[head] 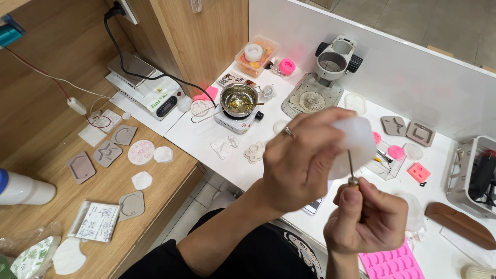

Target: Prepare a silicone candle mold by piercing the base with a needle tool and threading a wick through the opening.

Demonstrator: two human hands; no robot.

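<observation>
My left hand (299,160), with a ring on one finger, grips a white translucent round mould (356,142) and holds it up over the white table. My right hand (369,219) is closed around a thin metal pick (351,166), whose tip points up and touches the underside of the mould. Both hands hover close together above the table's near edge.
A small metal pot with a spoon (238,99) sits on a white hotplate (235,121). A microscope stand (330,64), a scale (147,85), grey and pink moulds (418,172), a pink silicone tray (390,263) and a wooden side table (103,181) with flat pieces surround me.
</observation>
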